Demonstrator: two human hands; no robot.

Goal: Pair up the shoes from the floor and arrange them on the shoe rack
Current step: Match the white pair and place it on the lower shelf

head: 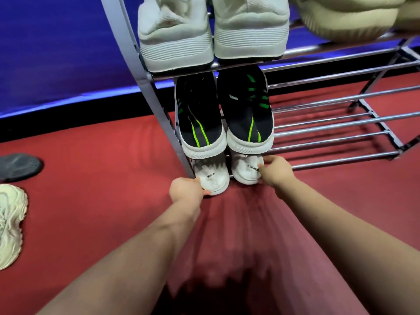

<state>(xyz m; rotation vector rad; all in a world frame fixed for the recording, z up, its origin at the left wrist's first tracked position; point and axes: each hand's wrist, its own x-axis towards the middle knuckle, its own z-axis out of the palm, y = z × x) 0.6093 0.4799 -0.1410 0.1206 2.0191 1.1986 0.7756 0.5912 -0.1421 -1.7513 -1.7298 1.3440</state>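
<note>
A metal shoe rack [329,130] stands on the red floor. Its top visible shelf carries a white pair [211,37], the shelf below a black pair with green stripes [223,117]. On the lowest level sit two white shoes, heels toward me. My left hand [187,189] grips the heel of the left white shoe [214,178]. My right hand [276,170] pinches the heel of the right white shoe [246,171]. The front parts of both white shoes are hidden under the black pair.
A cream chunky sneaker [10,223] and a grey shoe [19,165] lie on the floor at the far left. Cream shoes [350,17] sit at the upper right of the rack. The rack's bars to the right carry nothing. A blue wall [56,53] runs behind.
</note>
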